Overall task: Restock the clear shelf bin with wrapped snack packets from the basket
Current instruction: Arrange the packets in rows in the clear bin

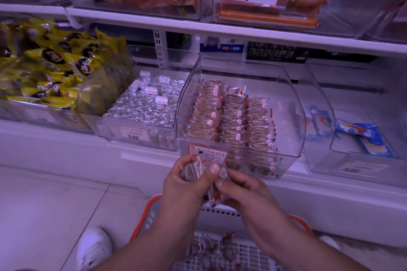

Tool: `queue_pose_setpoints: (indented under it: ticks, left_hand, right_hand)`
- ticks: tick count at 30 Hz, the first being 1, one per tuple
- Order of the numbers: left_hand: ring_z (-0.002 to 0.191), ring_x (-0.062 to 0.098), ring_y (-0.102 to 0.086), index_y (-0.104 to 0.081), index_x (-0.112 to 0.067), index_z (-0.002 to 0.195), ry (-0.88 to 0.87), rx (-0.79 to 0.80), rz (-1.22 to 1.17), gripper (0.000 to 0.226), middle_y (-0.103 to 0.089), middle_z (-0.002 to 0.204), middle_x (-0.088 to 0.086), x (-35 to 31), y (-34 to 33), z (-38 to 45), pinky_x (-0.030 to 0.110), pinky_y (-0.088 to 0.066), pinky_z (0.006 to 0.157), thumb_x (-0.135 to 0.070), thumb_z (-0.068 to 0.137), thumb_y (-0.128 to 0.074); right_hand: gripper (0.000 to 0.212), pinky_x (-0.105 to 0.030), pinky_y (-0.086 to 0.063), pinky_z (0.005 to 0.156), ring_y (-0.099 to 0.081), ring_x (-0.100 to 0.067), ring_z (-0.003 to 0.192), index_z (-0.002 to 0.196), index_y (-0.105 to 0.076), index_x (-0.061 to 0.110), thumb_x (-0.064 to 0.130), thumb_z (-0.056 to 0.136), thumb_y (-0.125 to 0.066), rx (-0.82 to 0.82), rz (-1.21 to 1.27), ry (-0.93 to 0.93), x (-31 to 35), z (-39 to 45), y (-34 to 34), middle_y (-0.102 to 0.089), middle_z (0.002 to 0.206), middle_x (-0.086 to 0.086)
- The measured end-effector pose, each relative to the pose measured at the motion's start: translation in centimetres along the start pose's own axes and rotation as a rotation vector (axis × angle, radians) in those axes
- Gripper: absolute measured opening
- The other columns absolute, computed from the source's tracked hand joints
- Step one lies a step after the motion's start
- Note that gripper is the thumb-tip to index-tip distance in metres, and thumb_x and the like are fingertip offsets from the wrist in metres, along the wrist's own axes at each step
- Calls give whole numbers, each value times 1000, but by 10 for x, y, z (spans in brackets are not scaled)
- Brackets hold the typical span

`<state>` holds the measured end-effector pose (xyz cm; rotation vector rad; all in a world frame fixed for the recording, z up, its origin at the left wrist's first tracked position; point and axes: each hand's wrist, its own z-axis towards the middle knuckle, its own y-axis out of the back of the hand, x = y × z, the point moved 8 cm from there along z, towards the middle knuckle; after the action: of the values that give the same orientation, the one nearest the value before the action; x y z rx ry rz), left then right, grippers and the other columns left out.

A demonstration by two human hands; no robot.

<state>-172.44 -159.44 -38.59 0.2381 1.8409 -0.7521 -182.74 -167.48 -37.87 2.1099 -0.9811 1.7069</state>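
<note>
The clear shelf bin (pixel 293 116) stands in the middle of the lower shelf, with three rows of wrapped snack packets (pixel 233 116) stacked inside. Just in front of its price label, my left hand (pixel 182 185) grips a small bunch of clear-wrapped packets (pixel 199 170). My right hand (pixel 242 191) pinches the same bunch from the right side. Below my arms sits the orange-rimmed basket (pixel 152 204), where a few loose packets (pixel 211 246) lie on its white grid floor.
A bin of silver foil sweets (pixel 143 105) stands left of the clear bin, and yellow packets (pixel 44 68) are piled further left. A bin with blue packets (pixel 361 134) is on the right. An upper shelf (pixel 198 24) overhangs. My white shoe (pixel 94 248) is at lower left.
</note>
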Motion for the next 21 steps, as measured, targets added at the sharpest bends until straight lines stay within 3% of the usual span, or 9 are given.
queue_pose_setpoints:
  ticks: [2, 5, 8, 10, 13, 15, 18, 21]
  left_hand:
    - [78, 26, -73, -65, -16, 109, -54, -12, 55, 68, -77, 93, 13, -2, 2, 0, 37, -59, 63, -33, 48, -91]
    - [88, 27, -73, -65, -27, 111, -160, -27, 201, 62, -77, 96, 8, -8, 5, 0, 42, -59, 76, -40, 57, -92]
    - [78, 25, -70, -64, -34, 103, -203, 14, 292, 50, -73, 88, 8, -11, -1, -5, 51, -59, 69, -60, 62, -79]
    - [78, 19, -70, -60, -33, 103, -206, 70, 324, 44, -72, 88, 6, -11, -9, -11, 43, -60, 66, -57, 70, -76]
    - [85, 5, -70, -57, -29, 112, -156, 234, 348, 29, -74, 95, -6, -9, -20, -14, 15, -52, 68, -41, 87, -65]
    - [94, 1, -68, -57, -31, 119, -105, 378, 375, 22, -73, 105, -10, -10, -26, -14, 7, -47, 73, -31, 97, -55]
    - [112, 3, -63, -52, -30, 132, -122, 537, 480, 33, -69, 119, -13, -17, -29, -13, 10, -45, 87, -31, 100, -52]
    - [115, 7, -62, -57, -30, 132, -251, 484, 598, 43, -69, 121, -11, -27, -20, -5, 24, -48, 97, -31, 89, -62]
  right_hand:
    - [25, -36, -54, 86, -66, -16, 94, 109, -76, 24, 20, 87, -66, 22, 34, -33, -6, -1, -6, -75, 110, -6]
    - [32, -49, -52, 96, -64, -17, 97, 117, -72, 24, 29, 87, -63, 85, 196, -149, -17, -4, -18, -72, 117, -5]
    - [41, -47, -57, 85, -64, -25, 98, 126, -67, 18, 37, 92, -57, 182, 354, -226, -18, -8, -30, -69, 119, -10]
    - [42, -42, -57, 80, -67, -22, 95, 127, -65, 12, 36, 96, -53, 203, 424, -236, -15, -7, -29, -68, 123, -14]
    - [48, -56, -47, 98, -59, -32, 104, 127, -62, 1, 30, 93, -46, 222, 519, -218, -6, -4, -23, -62, 126, -25]
    - [50, -61, -42, 102, -60, -36, 99, 123, -63, -1, 29, 88, -43, 229, 529, -198, 0, -3, -17, -63, 114, -26]
    - [56, -66, -38, 105, -58, -41, 107, 125, -60, -6, 29, 86, -41, 248, 525, -209, 2, -2, -12, -59, 126, -32]
    - [50, -65, -37, 107, -51, -44, 118, 128, -59, -4, 19, 88, -41, 274, 525, -213, 3, -4, -13, -53, 136, -32]
